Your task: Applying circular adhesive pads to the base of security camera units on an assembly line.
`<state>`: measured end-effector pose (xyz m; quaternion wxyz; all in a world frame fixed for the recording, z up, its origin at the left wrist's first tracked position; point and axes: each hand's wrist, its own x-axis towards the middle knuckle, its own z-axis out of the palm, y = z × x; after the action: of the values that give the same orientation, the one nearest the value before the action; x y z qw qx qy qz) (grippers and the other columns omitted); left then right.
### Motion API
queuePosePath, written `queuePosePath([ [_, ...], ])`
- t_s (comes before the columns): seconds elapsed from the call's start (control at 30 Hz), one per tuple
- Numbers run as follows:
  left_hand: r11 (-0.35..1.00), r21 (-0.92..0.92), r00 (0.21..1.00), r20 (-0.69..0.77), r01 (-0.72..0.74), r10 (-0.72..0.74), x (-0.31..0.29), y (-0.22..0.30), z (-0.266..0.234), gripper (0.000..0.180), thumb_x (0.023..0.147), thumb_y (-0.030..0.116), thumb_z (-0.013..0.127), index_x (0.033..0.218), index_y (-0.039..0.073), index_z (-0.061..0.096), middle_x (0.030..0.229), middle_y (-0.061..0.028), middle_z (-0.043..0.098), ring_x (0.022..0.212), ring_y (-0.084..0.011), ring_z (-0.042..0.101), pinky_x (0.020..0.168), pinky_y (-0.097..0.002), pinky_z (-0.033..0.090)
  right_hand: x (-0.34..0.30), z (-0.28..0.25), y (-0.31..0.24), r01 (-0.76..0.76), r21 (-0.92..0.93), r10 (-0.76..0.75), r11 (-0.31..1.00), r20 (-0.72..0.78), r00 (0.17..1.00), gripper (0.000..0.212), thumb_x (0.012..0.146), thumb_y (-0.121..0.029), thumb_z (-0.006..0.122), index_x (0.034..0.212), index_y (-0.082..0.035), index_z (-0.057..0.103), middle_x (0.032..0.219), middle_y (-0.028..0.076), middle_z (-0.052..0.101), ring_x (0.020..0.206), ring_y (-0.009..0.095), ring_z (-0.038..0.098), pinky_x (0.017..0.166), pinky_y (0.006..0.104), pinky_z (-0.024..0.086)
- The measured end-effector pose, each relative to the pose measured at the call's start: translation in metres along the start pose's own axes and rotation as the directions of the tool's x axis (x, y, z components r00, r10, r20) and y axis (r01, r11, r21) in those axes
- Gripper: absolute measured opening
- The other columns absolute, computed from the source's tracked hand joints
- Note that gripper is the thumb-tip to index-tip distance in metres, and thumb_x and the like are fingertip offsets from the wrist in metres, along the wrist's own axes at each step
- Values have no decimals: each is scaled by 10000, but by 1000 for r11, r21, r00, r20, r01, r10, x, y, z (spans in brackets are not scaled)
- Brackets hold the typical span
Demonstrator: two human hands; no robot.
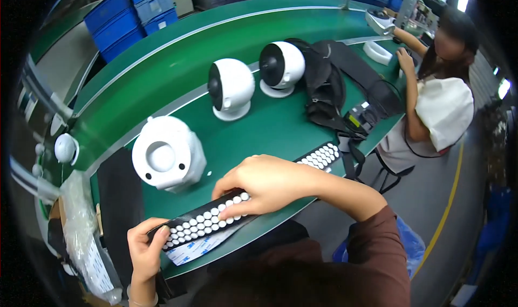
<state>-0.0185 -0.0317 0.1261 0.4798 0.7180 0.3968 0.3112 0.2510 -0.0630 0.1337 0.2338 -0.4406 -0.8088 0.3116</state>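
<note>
A black strip (183,221) covered with rows of small white round pads lies slanted along the near edge of the green bench. My left hand (145,245) is closed on its left end, thumb on top. Over its middle, my right hand (264,185) has its fingers at the far edge and its thumb tip on the white pads. Beyond my right wrist, more padded black strip (319,157) shows; whether it is the same piece is hidden. A white sheet with blue print (197,249) sticks out under the strip. Past my hands stands a white rounded housing (170,153) with a round recess.
Two white devices with black round fronts (231,88) (281,67) stand farther back. A black bag (324,83) lies right of them. Clear plastic wrapping (81,221) is at the left. Another person (437,91) sits at the bench on the right. Blue crates (116,26) are stacked behind.
</note>
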Motion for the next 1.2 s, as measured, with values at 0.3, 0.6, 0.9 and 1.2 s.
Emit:
queuePosePath([
  [0.3,991,-108,991,119,78,-66,10,-8,7,306,784,115,586,1015,-80,538,904,-97,606,773,-107,566,689,-204,442,-18,10,21,-18,-287,7,958,-41,999,519,685,-148,634,1173,-97,463,915,146,596,870,294,588,754,387,458],
  [0.6,981,-54,952,257,188,-168,-3,-4,6,682,592,59,764,1178,-41,429,1047,-122,565,937,-137,545,802,-240,429,-20,13,23,-48,-358,5,932,-121,993,454,613,-16,556,1049,-145,569,885,51,619,814,254,599,658,365,476],
  [0.9,998,-16,997,52,62,-61,-7,3,20,238,742,12,638,976,-18,611,880,-67,641,802,-93,576,726,-236,463,10,32,-15,52,-138,-83,989,-226,971,215,725,-203,644,887,-71,597,821,97,613,770,259,602,676,338,477],
  [1.2,900,-434,944,-313,-49,-100,-39,-38,43,163,882,74,507,917,-60,593,713,21,573,619,5,447,517,-149,352,48,38,-20,-37,187,37,982,0,999,192,648,-52,691,815,-10,607,745,85,601,707,188,593,658,280,475],
])
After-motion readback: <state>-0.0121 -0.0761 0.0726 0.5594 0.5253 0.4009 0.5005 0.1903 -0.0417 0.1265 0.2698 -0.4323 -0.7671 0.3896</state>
